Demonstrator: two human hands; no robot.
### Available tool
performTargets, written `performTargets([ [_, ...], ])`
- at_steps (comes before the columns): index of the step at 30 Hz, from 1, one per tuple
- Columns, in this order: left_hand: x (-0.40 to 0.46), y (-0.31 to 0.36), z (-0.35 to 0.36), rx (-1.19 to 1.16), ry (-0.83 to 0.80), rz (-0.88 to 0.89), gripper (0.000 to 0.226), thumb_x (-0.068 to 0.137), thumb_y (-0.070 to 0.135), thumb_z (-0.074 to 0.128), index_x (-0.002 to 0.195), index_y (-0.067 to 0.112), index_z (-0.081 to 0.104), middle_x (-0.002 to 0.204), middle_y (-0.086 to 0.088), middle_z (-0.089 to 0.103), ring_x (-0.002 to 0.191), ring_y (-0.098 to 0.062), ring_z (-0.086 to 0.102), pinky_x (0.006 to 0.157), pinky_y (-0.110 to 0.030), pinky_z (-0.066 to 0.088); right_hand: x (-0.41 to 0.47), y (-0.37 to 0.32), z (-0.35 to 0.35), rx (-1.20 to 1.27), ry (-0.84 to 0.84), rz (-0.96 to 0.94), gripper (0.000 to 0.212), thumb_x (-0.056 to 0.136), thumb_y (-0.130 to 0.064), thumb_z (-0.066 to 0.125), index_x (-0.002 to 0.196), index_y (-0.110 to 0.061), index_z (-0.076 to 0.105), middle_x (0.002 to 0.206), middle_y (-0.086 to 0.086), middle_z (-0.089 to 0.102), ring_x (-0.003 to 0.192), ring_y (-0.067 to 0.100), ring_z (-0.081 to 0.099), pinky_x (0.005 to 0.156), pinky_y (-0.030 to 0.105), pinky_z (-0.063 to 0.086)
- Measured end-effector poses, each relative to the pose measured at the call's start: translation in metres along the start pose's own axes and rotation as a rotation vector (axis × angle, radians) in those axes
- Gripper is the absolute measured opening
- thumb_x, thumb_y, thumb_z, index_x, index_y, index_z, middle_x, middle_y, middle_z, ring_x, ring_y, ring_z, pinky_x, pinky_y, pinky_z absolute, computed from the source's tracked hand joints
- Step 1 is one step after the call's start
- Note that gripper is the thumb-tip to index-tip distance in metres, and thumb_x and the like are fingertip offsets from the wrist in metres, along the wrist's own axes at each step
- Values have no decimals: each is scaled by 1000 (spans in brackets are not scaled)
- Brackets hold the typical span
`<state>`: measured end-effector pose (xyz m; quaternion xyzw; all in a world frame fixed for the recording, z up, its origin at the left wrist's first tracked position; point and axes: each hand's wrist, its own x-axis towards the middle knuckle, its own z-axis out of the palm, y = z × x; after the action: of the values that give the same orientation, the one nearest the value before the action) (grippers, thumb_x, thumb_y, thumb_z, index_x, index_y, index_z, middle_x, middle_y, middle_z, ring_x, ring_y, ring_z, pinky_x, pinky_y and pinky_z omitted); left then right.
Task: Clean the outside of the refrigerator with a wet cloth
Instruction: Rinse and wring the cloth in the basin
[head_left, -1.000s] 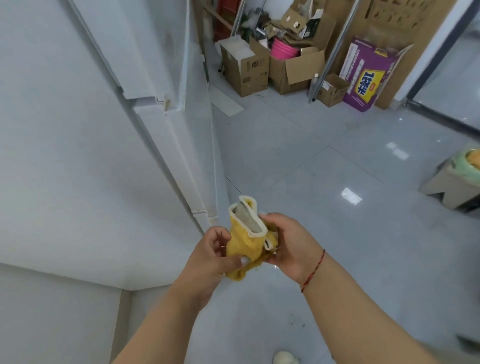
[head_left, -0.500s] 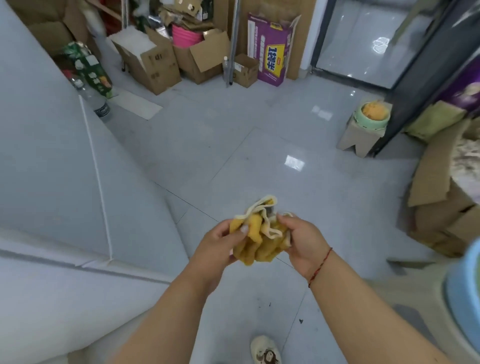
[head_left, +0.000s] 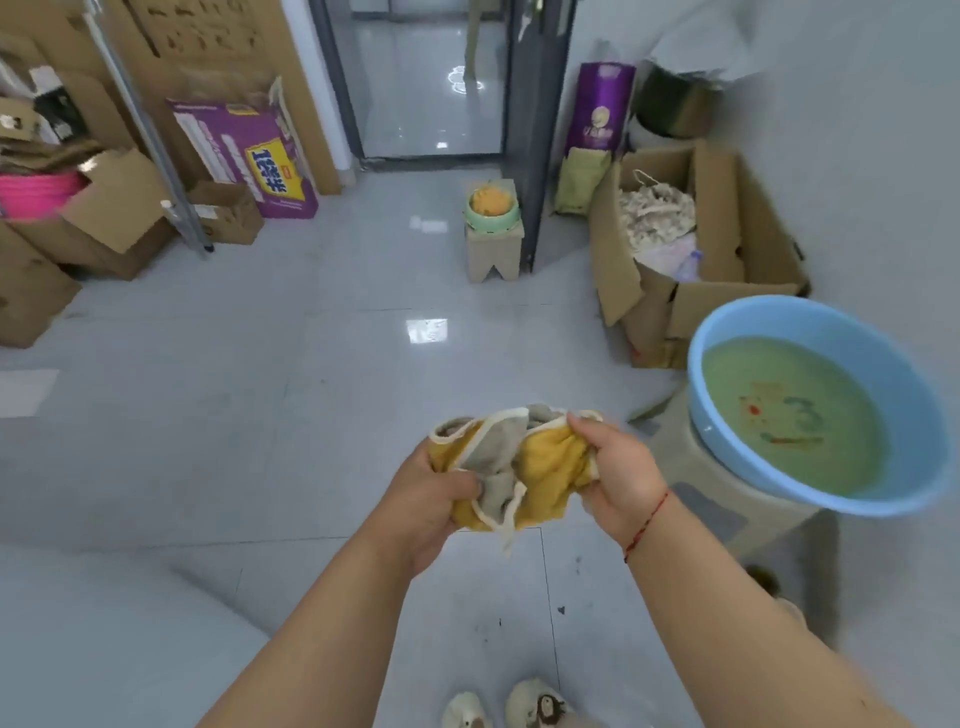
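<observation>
Both hands hold a crumpled yellow and grey cloth out in front of the body, above the tiled floor. The left hand grips the cloth's left end with fingers curled round it, and the right hand pinches the right end, thumb on top; a red string circles that wrist. Just right of the cloth, a blue basin of greenish water sits on a grey stool. Beyond the basin stands an open carton with pale stuff inside. Far from the basin, across the floor, a purple box leans among cartons, and a small green bowl sits on a low stand near a dark door frame. Two pale slippers show below the cloth. The refrigerator cannot be made out.
</observation>
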<state>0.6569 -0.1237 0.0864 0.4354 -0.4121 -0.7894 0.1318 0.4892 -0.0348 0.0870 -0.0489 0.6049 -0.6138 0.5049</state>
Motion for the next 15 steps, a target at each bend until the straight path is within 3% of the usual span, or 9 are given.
performTargets([
  [2,10,5,7,17,-28,-49,59,79,-19,44,126,16,56,117,-18,68,95,-31,70,67,-37,57,0,-8,-20,37,84,2,33,94,-20,53,115,4,61,111,24,66,105,39,62,92,48,50],
  [4,23,11,21,74,-54,-95,59,82,-19,40,130,12,52,110,-19,71,88,-30,71,64,-34,57,-2,-18,-50,103,203,-41,21,93,-19,55,103,-4,66,93,16,70,91,32,66,85,44,51],
  [6,40,14,45,130,-72,-111,57,84,-19,38,132,8,51,105,-19,73,87,-29,71,71,-35,58,-3,-31,-89,156,361,-97,10,93,-19,56,91,-14,64,84,8,66,82,24,64,85,43,50],
  [9,65,16,86,169,-46,-105,54,87,-18,37,130,11,54,104,-16,68,83,-28,69,77,-41,57,-7,-48,-149,101,559,-169,12,92,-24,56,98,-17,64,102,10,66,96,27,62,89,47,49],
  [12,99,16,128,231,-50,-78,49,93,-9,46,129,24,52,103,-14,62,80,-23,67,67,-33,56,-3,-59,-208,-31,713,-190,24,90,-32,59,106,-16,63,104,6,65,99,26,61,90,46,50],
  [15,138,17,185,381,-88,-10,41,91,2,61,123,26,56,104,-14,58,82,-21,64,60,-27,53,14,-70,-268,-190,868,-182,29,92,-32,57,112,-11,58,101,7,59,91,24,54,77,34,45],
])
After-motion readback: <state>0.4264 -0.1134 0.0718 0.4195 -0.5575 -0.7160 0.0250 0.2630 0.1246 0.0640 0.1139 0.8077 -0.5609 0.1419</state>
